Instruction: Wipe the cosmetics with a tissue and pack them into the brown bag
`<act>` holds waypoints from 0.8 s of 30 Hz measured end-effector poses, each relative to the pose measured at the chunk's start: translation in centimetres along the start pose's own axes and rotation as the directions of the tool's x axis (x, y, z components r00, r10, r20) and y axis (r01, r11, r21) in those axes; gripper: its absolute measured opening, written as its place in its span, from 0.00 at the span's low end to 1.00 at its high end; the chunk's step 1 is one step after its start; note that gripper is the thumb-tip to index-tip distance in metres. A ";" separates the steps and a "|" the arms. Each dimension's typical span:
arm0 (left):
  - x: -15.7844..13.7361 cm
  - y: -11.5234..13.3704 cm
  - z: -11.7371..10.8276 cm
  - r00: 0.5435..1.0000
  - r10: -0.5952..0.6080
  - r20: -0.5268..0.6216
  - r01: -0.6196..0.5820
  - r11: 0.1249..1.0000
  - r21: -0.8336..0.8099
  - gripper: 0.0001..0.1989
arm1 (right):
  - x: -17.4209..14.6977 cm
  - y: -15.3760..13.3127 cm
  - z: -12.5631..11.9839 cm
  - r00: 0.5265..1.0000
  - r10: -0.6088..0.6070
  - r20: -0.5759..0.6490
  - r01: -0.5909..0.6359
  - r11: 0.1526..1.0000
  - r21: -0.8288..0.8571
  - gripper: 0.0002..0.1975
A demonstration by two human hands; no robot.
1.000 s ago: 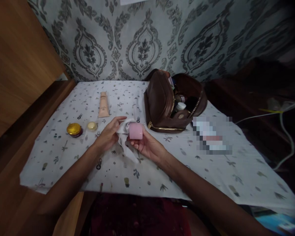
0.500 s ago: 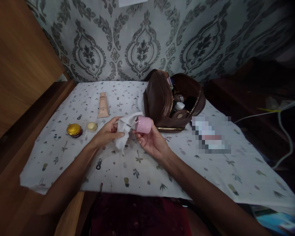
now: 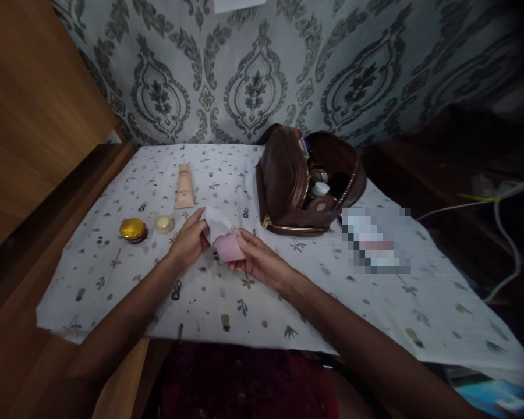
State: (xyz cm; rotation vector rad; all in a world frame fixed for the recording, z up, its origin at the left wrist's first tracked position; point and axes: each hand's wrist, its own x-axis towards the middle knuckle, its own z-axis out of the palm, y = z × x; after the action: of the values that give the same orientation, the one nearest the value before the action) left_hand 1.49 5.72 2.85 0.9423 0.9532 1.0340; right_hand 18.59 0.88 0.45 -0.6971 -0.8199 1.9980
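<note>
A small pink jar (image 3: 230, 247) is gripped by my right hand (image 3: 257, 260), its left end tilted toward the cloth. My left hand (image 3: 189, 240) pinches a white cloth (image 3: 216, 220), which drapes against the jar's left side. Both hands are above the table's middle, and the cloth hides part of the left fingertips. Left of my left hand sit a small cream-coloured pot (image 3: 163, 224) and a gold-lidded jar (image 3: 133, 230). Behind that hand a peach squeeze tube (image 3: 184, 187) lies on the tablecloth.
An open brown cosmetic bag (image 3: 283, 180) with several items inside stands behind my right hand. A pixelated flat object (image 3: 373, 240) lies to its right. The patterned tablecloth (image 3: 244, 320) covers the table. A wooden cabinet (image 3: 39, 105) borders the left; a white cable (image 3: 506, 250) hangs at right.
The pink jar has moved down and left in my right hand and is tilted differently. The cloth has shifted up off its front, and my left hand has turned slightly.
</note>
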 end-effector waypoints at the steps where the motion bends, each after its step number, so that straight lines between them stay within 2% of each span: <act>1: -0.2 0.2 0.1 0.999 -0.024 0.031 0.025 0.999 -0.038 0.22 | 0.0 0.1 0.0 1.000 0.010 -0.001 -0.010 1.000 -0.019 0.27; 5: -0.8 0.4 0.1 0.988 -0.073 0.133 0.090 0.988 -0.129 0.24 | 0.2 0.2 -0.1 1.000 0.017 -0.016 -0.017 1.000 -0.024 0.26; 8: -1.0 0.0 0.2 0.989 -0.042 0.140 0.058 0.992 -0.114 0.28 | 0.3 0.4 -0.2 0.999 0.018 -0.027 -0.019 0.999 -0.031 0.26; 11: -0.9 -0.4 0.3 0.996 -0.016 0.090 0.021 0.998 -0.055 0.24 | 0.2 0.5 -0.2 1.000 0.019 -0.024 -0.020 0.998 -0.061 0.28; 14: -0.5 -0.4 0.4 1.000 -0.001 -0.008 0.001 0.998 -0.056 0.18 | 0.2 0.4 0.0 0.999 0.009 -0.038 -0.011 0.998 -0.063 0.29; 17: 0.0 -0.3 0.0 0.994 0.048 -0.094 -0.053 0.997 -0.054 0.20 | 0.2 0.1 0.0 0.997 -0.026 -0.070 0.024 0.999 -0.023 0.27; 20: 0.1 -0.3 -0.6 0.973 0.194 -0.123 -0.180 0.976 0.120 0.17 | 0.2 -0.2 -0.1 0.996 0.003 -0.087 0.000 0.999 0.036 0.24; 21: 0.0 -0.4 -0.7 0.958 0.265 -0.110 -0.235 0.944 0.229 0.16 | 0.3 -0.2 -0.1 0.995 0.026 -0.092 -0.021 0.998 0.053 0.24; 24: -0.8 -0.8 -0.5 0.902 0.431 0.003 -0.373 0.778 0.506 0.15 | 0.5 -0.2 -0.3 0.992 0.062 -0.113 -0.052 0.994 0.091 0.24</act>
State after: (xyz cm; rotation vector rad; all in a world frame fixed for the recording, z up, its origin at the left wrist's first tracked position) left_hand 1.00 4.84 2.13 1.5878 1.1719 1.2359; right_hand 18.63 1.46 0.31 -0.7849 -0.6461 2.0118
